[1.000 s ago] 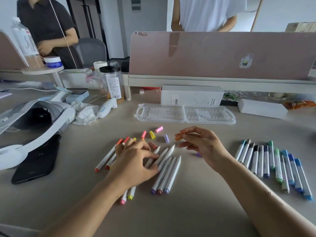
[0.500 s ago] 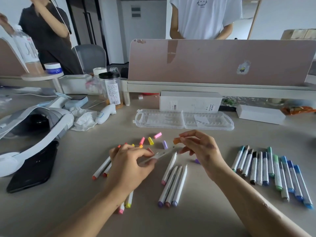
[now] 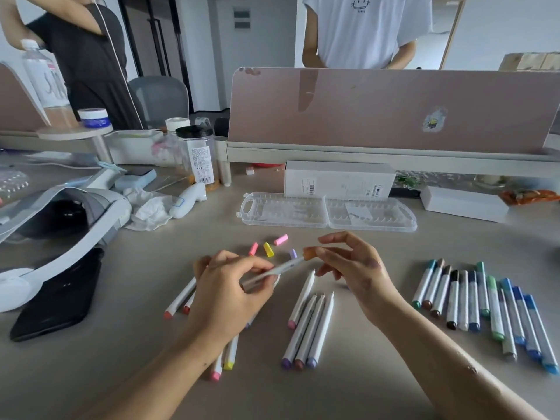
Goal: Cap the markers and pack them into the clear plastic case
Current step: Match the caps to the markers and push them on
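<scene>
Loose markers [image 3: 307,325]: flat on worktop [image 3: 348,389], below and between both hands.
Left hand [image 3: 224,287]: curled round white marker [image 3: 272,269], tip slanting up-right.
Right hand [image 3: 356,268]: thumb and fingers pinching orange cap [image 3: 309,253] at that tip.
Spare caps [image 3: 268,248]: just beyond hands.
Clear case [image 3: 327,211]: open, farther back.

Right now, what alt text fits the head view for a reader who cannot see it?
A left hand holds a white marker while the right hand pinches an orange cap at its tip. Loose caps and uncapped markers lie nearby, and the clear plastic case lies open beyond.
</scene>
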{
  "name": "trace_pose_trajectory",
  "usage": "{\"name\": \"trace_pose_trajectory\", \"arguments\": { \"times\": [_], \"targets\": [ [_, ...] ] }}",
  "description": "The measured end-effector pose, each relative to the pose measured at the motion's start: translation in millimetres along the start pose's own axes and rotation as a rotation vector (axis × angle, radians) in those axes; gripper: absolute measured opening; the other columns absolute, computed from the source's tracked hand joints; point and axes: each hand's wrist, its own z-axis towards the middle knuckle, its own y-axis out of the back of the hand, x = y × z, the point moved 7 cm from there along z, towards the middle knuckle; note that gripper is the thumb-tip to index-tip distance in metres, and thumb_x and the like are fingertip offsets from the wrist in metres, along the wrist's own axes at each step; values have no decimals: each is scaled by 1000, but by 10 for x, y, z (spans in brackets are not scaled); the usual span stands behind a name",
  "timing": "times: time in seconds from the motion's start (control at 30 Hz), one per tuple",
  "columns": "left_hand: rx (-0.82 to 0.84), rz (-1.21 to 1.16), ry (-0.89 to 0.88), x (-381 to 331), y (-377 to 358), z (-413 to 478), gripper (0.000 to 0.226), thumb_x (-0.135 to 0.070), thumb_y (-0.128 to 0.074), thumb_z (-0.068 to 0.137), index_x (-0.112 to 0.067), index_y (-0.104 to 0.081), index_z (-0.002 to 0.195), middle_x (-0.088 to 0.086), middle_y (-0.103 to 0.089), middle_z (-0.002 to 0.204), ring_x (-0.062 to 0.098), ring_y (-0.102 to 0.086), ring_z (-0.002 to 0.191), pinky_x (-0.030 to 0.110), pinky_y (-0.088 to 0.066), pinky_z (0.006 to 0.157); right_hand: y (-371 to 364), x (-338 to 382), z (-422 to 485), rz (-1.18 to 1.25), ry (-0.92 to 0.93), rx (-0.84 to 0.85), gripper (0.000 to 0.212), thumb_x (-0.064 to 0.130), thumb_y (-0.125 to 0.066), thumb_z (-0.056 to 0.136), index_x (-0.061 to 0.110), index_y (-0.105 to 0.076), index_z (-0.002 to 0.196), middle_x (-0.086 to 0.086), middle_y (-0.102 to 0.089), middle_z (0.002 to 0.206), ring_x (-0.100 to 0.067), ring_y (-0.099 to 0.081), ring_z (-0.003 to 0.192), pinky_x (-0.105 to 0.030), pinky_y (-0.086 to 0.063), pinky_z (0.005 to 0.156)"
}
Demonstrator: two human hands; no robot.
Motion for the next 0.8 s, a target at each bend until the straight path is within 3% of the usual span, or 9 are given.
{"name": "trace_pose_trajectory", "arguments": {
  "times": [0.2,0.33,0.4,0.47,0.63,0.8],
  "targets": [
    [9,-178,-90,-67,13,7,13,-32,-60,88,-27,-67,97,-15,-65,88,8,-63,86,42,-51,77,-90,-44,-14,71,-10,31,15,11,-60,93,-3,-60,96,-12,-75,101,-31,-72,88,-33,-44,73],
    [-8,-264,-73,-68,71,18,15,-26,-66,91,-16,-71,100,-12,-66,93,6,-66,90,17,-51,77,-192,-46,-41,74,7,90,23,14,-53,98,-7,-63,98,-10,-74,104,-29,-71,96,-35,-45,80],
    [-2,-299,-45,-58,92,15,19,-26,-64,89,-14,-72,102,-12,-68,94,3,-67,92,11,-48,78,-221,4,-50,59,48,98,23,12,-53,97,-8,-62,96,-8,-75,103,-27,-71,94,-33,-46,80],
    [-2,-324,-32,-40,99,4,18,-24,-65,90,-13,-71,103,-12,-69,95,2,-67,91,14,-50,77,-238,62,-57,35,95,101,23,12,-53,98,-9,-62,95,-5,-75,104,-26,-71,89,-29,-47,77],
    [-44,-358,-8,24,108,-9,16,-26,-64,94,-16,-71,104,-11,-69,98,9,-68,96,36,-56,80,-236,161,-76,-18,189,96,24,13,-54,97,-9,-64,99,-2,-75,103,-18,-69,79,-23,-46,71],
    [-48,-334,-23,44,100,0,15,-30,-64,95,-20,-71,104,-14,-68,97,11,-67,93,43,-55,77,-243,166,-68,-31,207,121,22,15,-54,95,0,-68,103,-2,-75,102,-21,-71,85,-19,-47,71]
  ]
}}
